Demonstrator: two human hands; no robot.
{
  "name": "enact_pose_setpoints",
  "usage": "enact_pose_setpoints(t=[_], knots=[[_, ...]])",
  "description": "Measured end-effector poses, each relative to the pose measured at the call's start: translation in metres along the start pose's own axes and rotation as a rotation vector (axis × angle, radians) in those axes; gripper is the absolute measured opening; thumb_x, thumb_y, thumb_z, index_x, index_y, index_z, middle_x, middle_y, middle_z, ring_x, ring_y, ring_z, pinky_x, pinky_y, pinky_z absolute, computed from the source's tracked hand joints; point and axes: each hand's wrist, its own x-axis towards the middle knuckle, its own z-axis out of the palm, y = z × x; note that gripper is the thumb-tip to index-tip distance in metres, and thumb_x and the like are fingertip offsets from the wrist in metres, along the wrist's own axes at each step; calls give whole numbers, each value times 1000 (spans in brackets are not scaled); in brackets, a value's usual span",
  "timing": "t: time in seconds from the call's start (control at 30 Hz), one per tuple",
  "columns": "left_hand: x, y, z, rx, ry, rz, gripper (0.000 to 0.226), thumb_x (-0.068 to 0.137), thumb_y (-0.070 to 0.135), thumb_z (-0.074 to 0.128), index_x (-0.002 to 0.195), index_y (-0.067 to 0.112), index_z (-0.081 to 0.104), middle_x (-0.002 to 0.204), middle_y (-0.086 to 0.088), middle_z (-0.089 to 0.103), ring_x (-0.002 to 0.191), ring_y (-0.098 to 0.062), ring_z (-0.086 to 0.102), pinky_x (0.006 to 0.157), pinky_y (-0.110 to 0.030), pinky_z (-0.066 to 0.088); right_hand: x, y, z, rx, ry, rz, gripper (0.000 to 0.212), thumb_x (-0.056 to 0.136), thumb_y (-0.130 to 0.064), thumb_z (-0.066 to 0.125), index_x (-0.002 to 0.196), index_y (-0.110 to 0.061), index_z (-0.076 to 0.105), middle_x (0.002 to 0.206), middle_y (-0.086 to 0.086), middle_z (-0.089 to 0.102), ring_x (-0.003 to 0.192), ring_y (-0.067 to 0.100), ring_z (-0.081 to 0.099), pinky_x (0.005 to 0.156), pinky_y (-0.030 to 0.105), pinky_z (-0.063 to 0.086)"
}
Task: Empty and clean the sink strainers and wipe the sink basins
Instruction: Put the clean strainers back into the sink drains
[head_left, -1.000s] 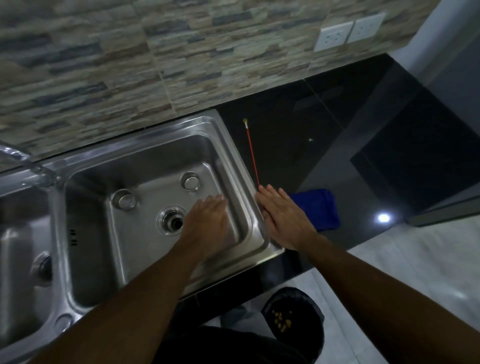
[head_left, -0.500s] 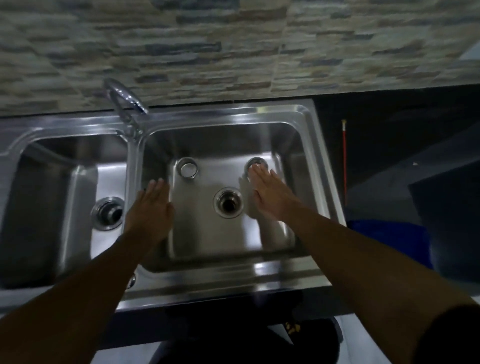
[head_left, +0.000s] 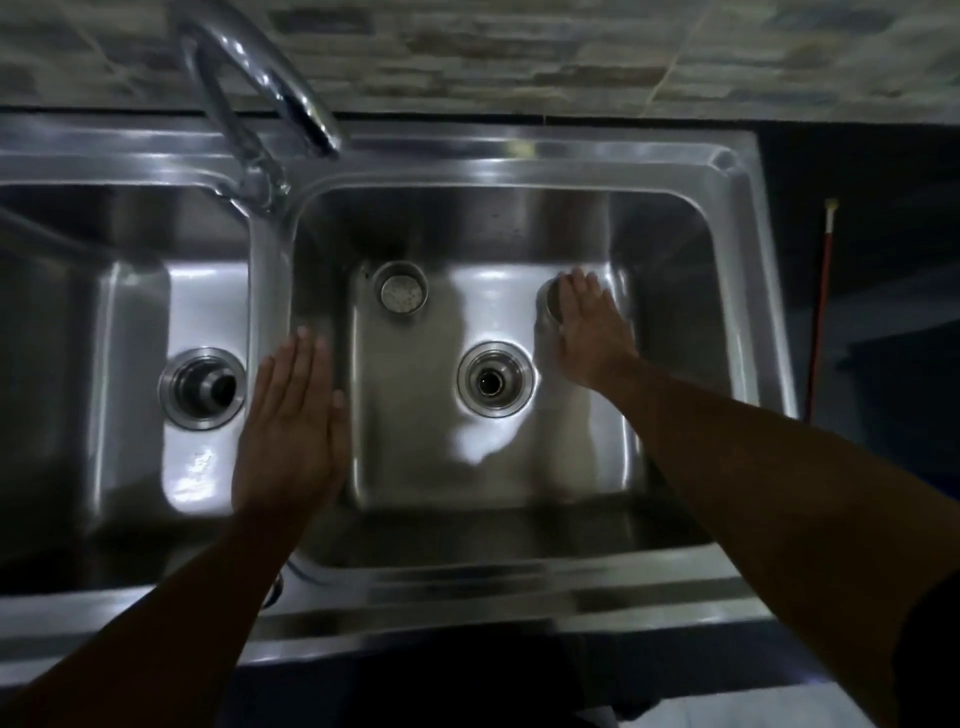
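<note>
Double stainless sink fills the frame; right basin (head_left: 670, 270) centre to right, left basin (head_left: 130, 322) at the left edge; chrome faucet (head_left: 260, 93) arches in from upper left, spout ending over the rear rim.

Right hand (head_left: 589, 338) reaches into the right basin, right of centre; fingers nearly straight, laid over the top of a strainer cup (head_left: 548, 306) standing on the basin floor; thumb hidden, no curl round the cup visible; touches it, grips nothing.

Second strainer cup (head_left: 401, 293) stands upright on the same floor, upper centre, apart from both hands; open drain (head_left: 496, 378) lies between the two cups, nearer the viewer, just left of the right wrist.

Left hand (head_left: 291, 441) flat, palm down, fingers straight and together, over the divider (head_left: 267, 291) between basins, lower left of centre; holds nothing; contact with the metal cannot be told.

Left basin drain (head_left: 202, 387) just left of that hand.

Thin red rod (head_left: 821, 312) lies on the black counter (head_left: 857, 182), right edge; stone-pattern wall tiles (head_left: 519, 52) along the top.
</note>
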Motion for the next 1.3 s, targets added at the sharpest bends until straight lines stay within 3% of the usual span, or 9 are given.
enact_pose_setpoints(t=[0.23,0.4,0.53,0.63,0.73,0.87,1.03,1.3], knots=[[0,-3,4,10,79,42,54,104,22,29,151,-6,34,160,-25,28,153,-34,22,124,-53,21,22,4,10,106,53,106,85,96,-36,57,158,2,13,166,24,11,156,37,10,128,42,11],[0,-1,4,-1,89,22,53,104,20,32,151,-5,34,160,-24,29,153,-33,23,126,-51,19,24,6,10,307,110,145,95,79,-36,78,155,-8,30,159,13,33,148,28,30,121,36,30],[1,1,0,-23,56,11,55,104,21,31,152,-4,31,162,-23,26,154,-32,18,127,-50,15,5,-14,17,330,166,14,89,77,-40,79,151,-11,39,150,12,45,139,28,40,115,36,36],[0,1,-2,-33,38,16,56,103,21,30,153,-5,28,162,-23,23,155,-32,16,127,-50,14,-14,-32,29,357,104,-114,87,72,-28,81,148,-9,43,146,13,48,134,30,45,116,34,36],[0,1,-4,-29,39,26,56,102,20,31,152,-6,28,162,-24,23,155,-33,16,126,-51,15,-30,-47,43,387,40,-147,86,70,-22,82,147,-12,45,145,11,45,133,28,46,116,32,38],[-1,1,-4,-39,62,27,54,102,17,35,151,-6,31,160,-24,27,153,-34,20,126,-51,16,-38,-57,55,357,-2,-147,87,76,-32,83,149,-14,41,146,4,37,132,22,47,109,33,47],[-1,1,-2,-49,70,18,54,102,18,34,152,-5,31,161,-23,28,154,-32,20,127,-49,14,-37,-59,65,271,5,-119,87,79,-40,81,150,-15,38,148,2,36,131,26,49,107,38,49],[0,0,-1,-46,68,24,55,103,18,34,152,-5,30,161,-23,28,154,-33,20,127,-49,14,-40,-58,86,309,-6,-92,84,89,-33,75,156,-7,32,162,11,27,151,26,29,121,38,33]])
